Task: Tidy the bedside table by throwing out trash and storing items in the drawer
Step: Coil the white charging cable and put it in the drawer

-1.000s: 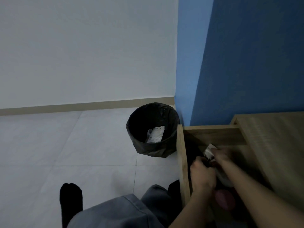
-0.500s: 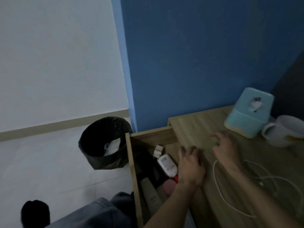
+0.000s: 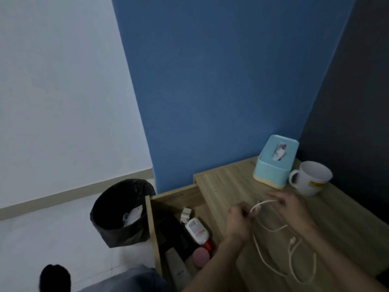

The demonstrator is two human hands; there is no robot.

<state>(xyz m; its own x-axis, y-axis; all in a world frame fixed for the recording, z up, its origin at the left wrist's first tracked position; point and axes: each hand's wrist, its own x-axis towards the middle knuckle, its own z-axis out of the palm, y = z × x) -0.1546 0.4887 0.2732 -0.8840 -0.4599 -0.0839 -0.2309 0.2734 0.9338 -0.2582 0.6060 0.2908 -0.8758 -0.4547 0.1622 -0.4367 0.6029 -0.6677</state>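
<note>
The white cable (image 3: 271, 230), untouched on the bedside table (image 3: 227, 186) half a second ago, is now pinched near one end by the left hand (image 3: 239, 223) and right hand (image 3: 287, 204) (apparently for coiling), the open drawer (image 3: 168, 201) awaiting it.

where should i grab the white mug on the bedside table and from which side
Take the white mug by its handle, which sticks out to its left toward the tissue box. Come from the front-left: the wall is close behind and the box crowds that side. It stands upright, so lift straight up.
</note>
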